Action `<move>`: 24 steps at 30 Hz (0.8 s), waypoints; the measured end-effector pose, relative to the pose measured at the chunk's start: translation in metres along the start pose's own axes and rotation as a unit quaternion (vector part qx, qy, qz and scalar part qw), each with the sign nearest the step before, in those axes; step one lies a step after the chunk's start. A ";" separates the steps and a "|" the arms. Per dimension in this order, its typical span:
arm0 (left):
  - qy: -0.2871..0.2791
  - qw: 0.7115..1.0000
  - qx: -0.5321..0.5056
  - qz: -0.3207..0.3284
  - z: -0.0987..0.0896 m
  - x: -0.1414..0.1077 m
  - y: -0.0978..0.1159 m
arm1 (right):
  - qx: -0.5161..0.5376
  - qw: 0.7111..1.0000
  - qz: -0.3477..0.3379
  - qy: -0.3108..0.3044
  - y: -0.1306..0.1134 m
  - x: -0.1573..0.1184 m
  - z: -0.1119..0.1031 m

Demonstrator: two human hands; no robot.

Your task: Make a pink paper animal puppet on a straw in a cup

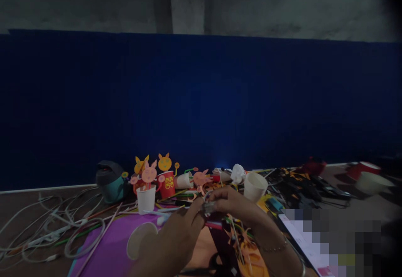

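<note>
My left hand (pixel 177 235) and my right hand (pixel 234 205) meet over the middle of the table, fingers closed together. Between their fingertips is a small pale, shiny thing (pixel 209 207), too dim to name. Partly hidden behind my left hand, a white paper cup (pixel 136 239) lies on purple paper (pixel 109 235). Beyond the hands stand a white cup (pixel 146 199) with a pink paper animal head (pixel 149 174) and a red cup (pixel 167 185) with an orange paper cat head (pixel 165 162). Cut orange paper (pixel 253 260) lies beneath my right forearm.
Tangled white cables (pixel 53 222) spread across the left. A dark and teal device (pixel 111 182) stands at the back. Another white cup (pixel 255 187) and crumpled white tissue (pixel 238 174) sit beyond my right hand. A lit phone or tablet (pixel 301 243) lies at right, before a blue partition (pixel 201 101).
</note>
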State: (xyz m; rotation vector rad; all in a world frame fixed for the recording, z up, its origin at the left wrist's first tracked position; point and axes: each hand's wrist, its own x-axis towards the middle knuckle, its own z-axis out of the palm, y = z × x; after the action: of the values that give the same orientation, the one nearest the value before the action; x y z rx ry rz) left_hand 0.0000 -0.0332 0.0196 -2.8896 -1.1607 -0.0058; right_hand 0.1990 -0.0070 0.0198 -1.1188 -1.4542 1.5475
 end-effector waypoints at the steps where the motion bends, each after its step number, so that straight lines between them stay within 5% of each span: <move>1: 0.002 1.000 -0.004 0.000 0.001 0.000 -0.001 | 0.013 1.000 0.004 -0.008 -0.001 -0.001 0.000; 9: 0.093 0.983 -0.157 -0.005 -0.007 -0.005 -0.003 | 0.155 0.984 -0.036 -0.077 0.002 0.001 -0.002; 16: 0.137 0.981 -0.138 0.007 -0.008 -0.006 -0.005 | 0.192 0.976 -0.051 -0.086 0.003 0.003 0.003; 24: 0.095 0.995 -0.011 0.012 -0.004 -0.007 -0.006 | 0.010 0.996 -0.088 -0.020 -0.006 -0.006 0.003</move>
State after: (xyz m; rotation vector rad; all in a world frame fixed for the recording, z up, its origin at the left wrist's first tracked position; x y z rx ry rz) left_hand -0.0093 -0.0334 0.0241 -2.8462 -1.0980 -0.2872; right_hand 0.1978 -0.0133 0.0260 -0.9268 -1.5171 1.4658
